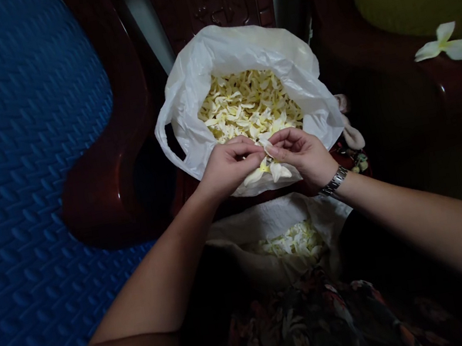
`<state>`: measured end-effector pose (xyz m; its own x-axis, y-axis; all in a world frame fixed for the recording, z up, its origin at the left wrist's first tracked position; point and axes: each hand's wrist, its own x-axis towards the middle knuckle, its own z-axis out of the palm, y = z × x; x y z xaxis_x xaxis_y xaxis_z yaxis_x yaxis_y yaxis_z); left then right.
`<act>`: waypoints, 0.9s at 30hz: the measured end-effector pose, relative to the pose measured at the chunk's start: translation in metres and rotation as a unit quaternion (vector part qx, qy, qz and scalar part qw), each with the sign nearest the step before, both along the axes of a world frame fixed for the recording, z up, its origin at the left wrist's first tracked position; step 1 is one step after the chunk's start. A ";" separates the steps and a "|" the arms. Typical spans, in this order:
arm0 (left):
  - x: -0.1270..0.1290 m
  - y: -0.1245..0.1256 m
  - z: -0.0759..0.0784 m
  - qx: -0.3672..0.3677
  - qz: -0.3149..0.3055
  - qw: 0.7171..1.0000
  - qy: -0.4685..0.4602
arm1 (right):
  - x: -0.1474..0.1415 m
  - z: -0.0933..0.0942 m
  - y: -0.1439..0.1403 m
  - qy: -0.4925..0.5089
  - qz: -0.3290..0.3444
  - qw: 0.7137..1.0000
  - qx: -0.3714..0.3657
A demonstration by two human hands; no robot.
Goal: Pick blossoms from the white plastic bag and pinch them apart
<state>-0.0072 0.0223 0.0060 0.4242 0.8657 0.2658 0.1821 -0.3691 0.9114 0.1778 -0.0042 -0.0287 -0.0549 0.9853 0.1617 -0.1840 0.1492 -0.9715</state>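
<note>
Over a white plastic bag of loose petals, the left hand and right hand both pinch one pale flower at the bag's near rim; steady fingertip grips close to the base look best for clean separation.

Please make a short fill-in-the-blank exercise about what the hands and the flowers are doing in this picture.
1. Both hands, the left hand and the right hand, hold one ____ between them.
2. The white plastic bag is filled with pale ____.
3. A wristwatch is on the ____ wrist.
4. One whole flower lies alone on the dark red ____ at the right.

Missing words: flower; petals; right; armrest
</note>
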 end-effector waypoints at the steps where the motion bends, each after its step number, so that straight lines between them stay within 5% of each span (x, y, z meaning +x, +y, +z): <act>1: 0.000 0.000 0.000 0.000 0.001 1.000 0.001 | 0.000 0.000 0.000 0.012 0.003 1.000 -0.009; 27: -0.001 0.002 0.001 -0.021 -0.025 0.999 -0.011 | 0.001 0.003 -0.001 0.007 -0.013 1.000 -0.001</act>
<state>-0.0082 0.0238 0.0066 0.4619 0.8540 0.2393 0.1438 -0.3384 0.9300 0.1785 -0.0052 -0.0255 -0.0277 0.9866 0.1610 -0.1942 0.1527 -0.9690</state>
